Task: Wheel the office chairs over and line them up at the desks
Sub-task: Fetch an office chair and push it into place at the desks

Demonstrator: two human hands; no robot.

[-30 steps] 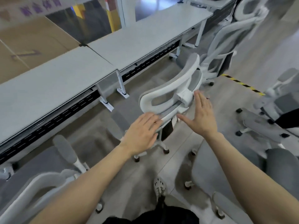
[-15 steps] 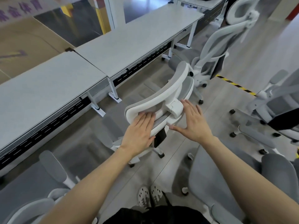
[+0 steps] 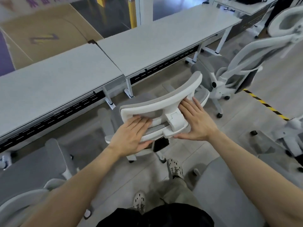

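The left hand (image 3: 131, 136) and right hand (image 3: 196, 122), only reaching a second ago, are now pressing flat, fingers straight, against the back of the chair (image 3: 164, 99), which is standing near the desks (image 3: 155, 41), facing them.

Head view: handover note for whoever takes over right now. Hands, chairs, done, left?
Left hand: open, flat on the back of the white-framed grey mesh office chair.
Right hand: open, flat on the same back.
Chair faces the joint between two grey-topped, white-legged desks, not tucked in.
Done: a matching chair stands by the right desk.
Left: push this one in, then bring the loose chairs at right.
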